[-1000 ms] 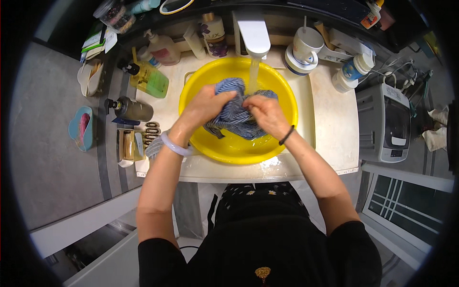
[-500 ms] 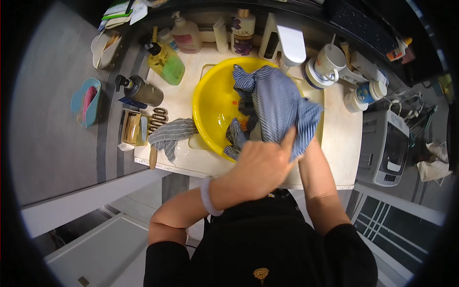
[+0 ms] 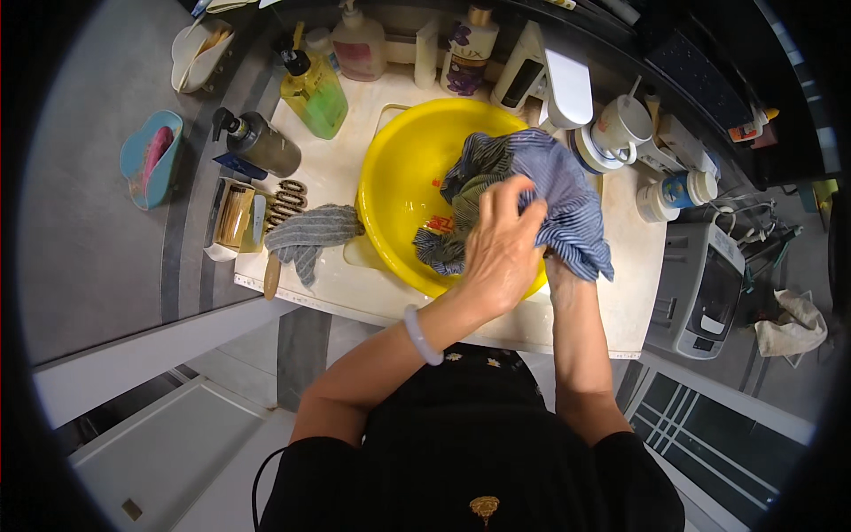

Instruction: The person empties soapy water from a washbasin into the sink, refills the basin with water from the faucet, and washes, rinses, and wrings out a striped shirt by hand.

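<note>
A blue-and-white striped garment (image 3: 567, 199) lies bunched over the right side of a yellow basin (image 3: 381, 191), its lower folds hanging inside. My left hand (image 3: 501, 253), above the basin, has its fingers curled and its thumb and forefinger close together against the cloth. Under the garment's near right end goes my right hand (image 3: 567, 273); the fabric covers its fingers, and only the wrist end shows. Part of the basin's floor is visible left of the garment, wet and shiny with a red mark.
A grey striped cloth (image 3: 312, 235) touches the basin's left side, by a wooden-handled brush (image 3: 272, 275). Pump bottles (image 3: 315, 97) and tubes line the counter's back. A white faucet (image 3: 567, 89) overhangs the basin's far right rim. A mug (image 3: 620, 124) and jars stand right.
The garment has shifted right and lies more bunched. My left hand has moved slightly up, its pointing forefinger now curled. My right hand is further under the cloth. The view has turned slightly.
</note>
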